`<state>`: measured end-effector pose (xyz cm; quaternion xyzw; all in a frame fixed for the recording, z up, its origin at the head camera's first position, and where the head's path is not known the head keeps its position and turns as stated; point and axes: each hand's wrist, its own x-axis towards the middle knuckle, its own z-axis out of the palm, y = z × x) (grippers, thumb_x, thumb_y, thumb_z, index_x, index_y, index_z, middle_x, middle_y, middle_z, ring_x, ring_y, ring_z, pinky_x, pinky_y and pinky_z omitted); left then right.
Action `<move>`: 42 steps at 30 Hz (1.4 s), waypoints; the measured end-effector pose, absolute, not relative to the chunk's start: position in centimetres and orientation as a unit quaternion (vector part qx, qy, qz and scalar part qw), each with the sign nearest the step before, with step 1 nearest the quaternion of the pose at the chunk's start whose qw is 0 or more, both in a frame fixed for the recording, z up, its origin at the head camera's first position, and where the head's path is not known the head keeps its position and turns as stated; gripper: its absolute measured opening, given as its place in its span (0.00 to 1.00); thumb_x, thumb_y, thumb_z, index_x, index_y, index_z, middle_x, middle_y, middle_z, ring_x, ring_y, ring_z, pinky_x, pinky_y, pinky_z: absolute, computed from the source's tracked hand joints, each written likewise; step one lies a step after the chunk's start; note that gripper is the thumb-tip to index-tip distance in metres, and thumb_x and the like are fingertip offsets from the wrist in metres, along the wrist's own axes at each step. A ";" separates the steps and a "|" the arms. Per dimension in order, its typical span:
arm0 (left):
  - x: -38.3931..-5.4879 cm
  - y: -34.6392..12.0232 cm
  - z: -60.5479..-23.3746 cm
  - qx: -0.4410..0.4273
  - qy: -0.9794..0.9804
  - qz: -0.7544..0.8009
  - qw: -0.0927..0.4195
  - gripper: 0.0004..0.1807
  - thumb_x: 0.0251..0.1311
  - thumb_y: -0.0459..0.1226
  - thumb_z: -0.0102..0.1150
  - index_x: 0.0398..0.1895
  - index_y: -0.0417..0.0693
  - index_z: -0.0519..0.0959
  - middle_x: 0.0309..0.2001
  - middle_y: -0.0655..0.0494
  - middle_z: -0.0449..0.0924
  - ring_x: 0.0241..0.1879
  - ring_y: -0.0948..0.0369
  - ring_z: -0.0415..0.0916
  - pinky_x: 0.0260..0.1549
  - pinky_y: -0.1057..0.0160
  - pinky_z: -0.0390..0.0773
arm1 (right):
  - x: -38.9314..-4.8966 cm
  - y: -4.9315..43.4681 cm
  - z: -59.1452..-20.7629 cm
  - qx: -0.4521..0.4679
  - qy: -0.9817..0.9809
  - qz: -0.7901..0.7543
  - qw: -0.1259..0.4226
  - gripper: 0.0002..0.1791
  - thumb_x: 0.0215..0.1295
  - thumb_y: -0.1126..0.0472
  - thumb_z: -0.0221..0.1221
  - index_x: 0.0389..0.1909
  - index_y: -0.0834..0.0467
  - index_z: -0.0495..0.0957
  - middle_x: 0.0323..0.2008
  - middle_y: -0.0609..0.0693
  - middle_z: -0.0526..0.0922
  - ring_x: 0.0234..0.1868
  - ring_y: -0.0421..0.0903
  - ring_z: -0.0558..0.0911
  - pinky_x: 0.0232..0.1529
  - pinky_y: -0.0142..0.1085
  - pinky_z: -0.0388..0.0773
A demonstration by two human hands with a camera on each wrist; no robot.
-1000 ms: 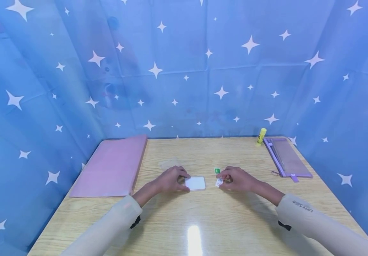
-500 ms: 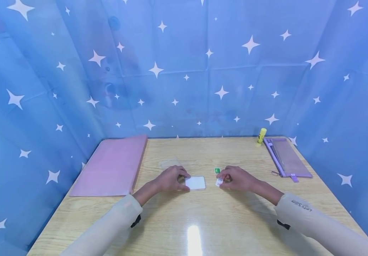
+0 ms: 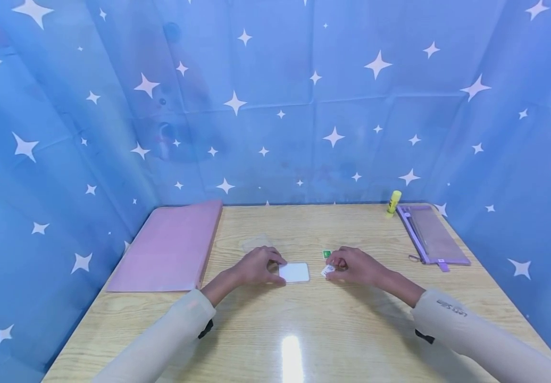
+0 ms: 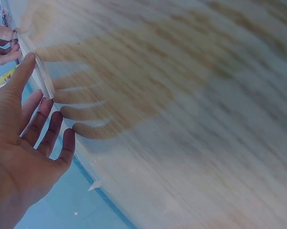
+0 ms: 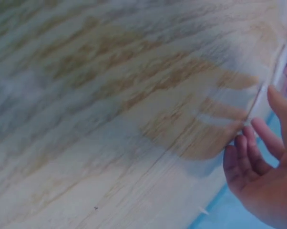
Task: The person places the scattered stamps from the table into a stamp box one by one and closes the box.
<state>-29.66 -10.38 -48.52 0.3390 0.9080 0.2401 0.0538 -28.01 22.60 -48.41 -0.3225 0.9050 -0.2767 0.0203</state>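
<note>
Near the middle of the wooden table, my left hand (image 3: 260, 266) holds a small white rounded rectangle (image 3: 294, 272) by its left end, between thumb and fingers. In the left wrist view this rectangle (image 4: 40, 71) shows edge-on as a thin pale slab; its exact kind is unclear. Just to its right, my right hand (image 3: 356, 267) pinches a small white piece with dark print (image 3: 326, 270), perhaps paper or a sticker. The piece is tilted, and the fingertips hide part of it. Behind the right fingertips lies a small green square with a white border (image 3: 326, 254).
A pink folder (image 3: 165, 250) lies at the left of the table. A thin translucent sheet (image 3: 253, 242) is behind my left hand. At the back right stand a yellow glue stick (image 3: 393, 202) and a purple zip pouch (image 3: 435, 234). A starry blue curtain (image 3: 275, 127) surrounds the table.
The printed piece in my right hand has turned and shifted slightly left. My left hand keeps its hold on the white rectangle. The head view has shifted a little.
</note>
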 end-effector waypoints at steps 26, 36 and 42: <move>-29.7 -10.3 -48.2 0.336 0.909 0.240 0.061 0.29 0.52 0.50 0.81 0.55 0.47 0.87 0.54 0.56 0.85 0.54 0.57 0.79 0.53 0.60 0.79 | -27.6 22.6 -48.8 -0.290 0.905 -0.310 0.020 0.13 0.62 0.62 0.73 0.46 0.61 0.86 0.35 0.49 0.82 0.36 0.46 0.81 0.37 0.31 0.78; -29.9 -10.3 -48.6 0.336 0.909 0.238 0.059 0.29 0.51 0.50 0.81 0.56 0.48 0.87 0.54 0.57 0.84 0.53 0.59 0.79 0.51 0.64 0.79 | -27.7 22.5 -48.8 -0.309 0.888 -0.339 0.021 0.19 0.62 0.67 0.72 0.53 0.68 0.83 0.34 0.53 0.80 0.32 0.40 0.78 0.35 0.31 0.78; -29.9 -10.2 -48.6 0.335 0.911 0.233 0.061 0.29 0.52 0.50 0.81 0.56 0.49 0.87 0.55 0.57 0.84 0.53 0.60 0.79 0.52 0.65 0.79 | -27.6 22.3 -48.7 -0.299 0.884 -0.359 0.026 0.18 0.60 0.70 0.72 0.51 0.69 0.83 0.35 0.54 0.82 0.32 0.40 0.81 0.33 0.29 0.78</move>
